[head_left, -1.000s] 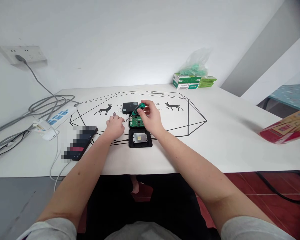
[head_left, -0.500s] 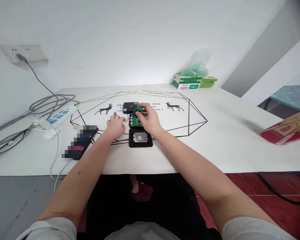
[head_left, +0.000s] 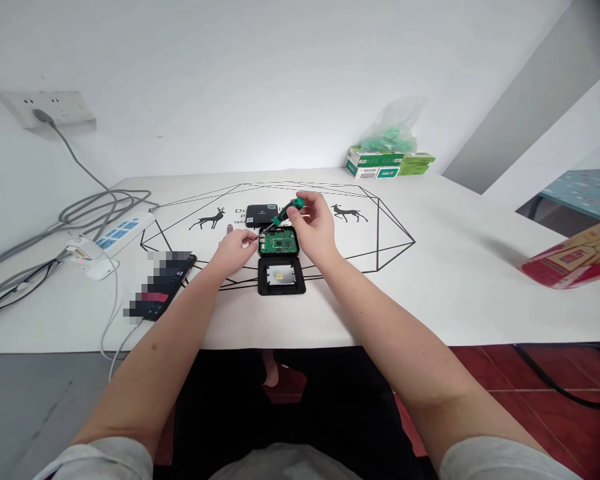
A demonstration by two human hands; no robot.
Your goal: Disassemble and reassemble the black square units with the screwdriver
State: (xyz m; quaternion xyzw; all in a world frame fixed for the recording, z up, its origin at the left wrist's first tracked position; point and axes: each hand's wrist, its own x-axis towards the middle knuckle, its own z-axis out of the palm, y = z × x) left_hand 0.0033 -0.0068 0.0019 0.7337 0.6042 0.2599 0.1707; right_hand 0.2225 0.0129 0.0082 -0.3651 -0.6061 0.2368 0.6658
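Note:
My right hand [head_left: 318,225] is wrapped round the handle of a green and black screwdriver [head_left: 289,211], which slants down to the left. Its thin shaft ends beside the fingertips of my left hand [head_left: 235,252]. Those fingers are pinched together at the left edge of a green circuit board [head_left: 279,242]; whatever is between them is too small to make out. The board sits in a black plastic case. Just in front of it lies a black cover [head_left: 282,289] with a silver metal plate [head_left: 279,275] and a small yellowish pad. Behind the board is a flat black box [head_left: 261,214].
To the left lie a phone [head_left: 164,285] with a cable, a white power strip [head_left: 123,233] and coiled grey cords. Green boxes [head_left: 380,162] with a plastic bag on top stand at the back right. A red and tan package [head_left: 575,257] is at the far right.
My right hand has risen and moved right, tilting the screwdriver, so the board is in fuller view. My left hand has shifted right, bringing its pinched fingertips to the screwdriver's tip.

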